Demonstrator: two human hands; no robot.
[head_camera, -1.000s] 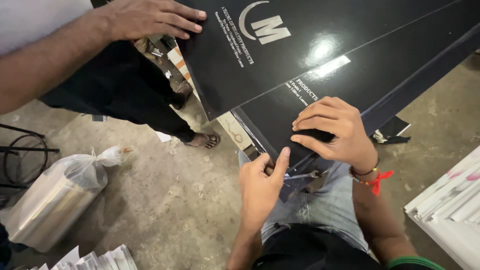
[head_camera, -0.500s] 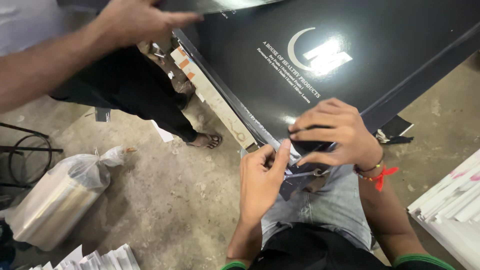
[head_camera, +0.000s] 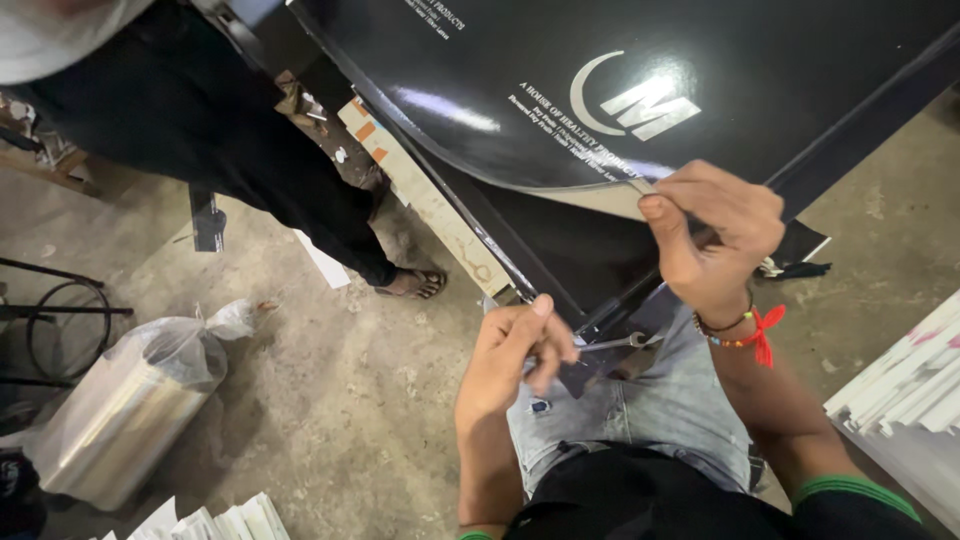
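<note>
at centre right, the right hand (head_camera: 715, 240) is pinching the glossy black printed sheet's (head_camera: 640, 90) lifted edge; lower centre, the left hand (head_camera: 515, 350) is grasping a thin silver metal tool (head_camera: 615, 343).

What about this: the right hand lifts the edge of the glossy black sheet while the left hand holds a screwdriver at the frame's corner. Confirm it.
Not quite. The head view shows the right hand lifting the edge of the glossy black sheet, but the left hand holds a small metal spanner at the frame's corner, not a screwdriver.
</note>
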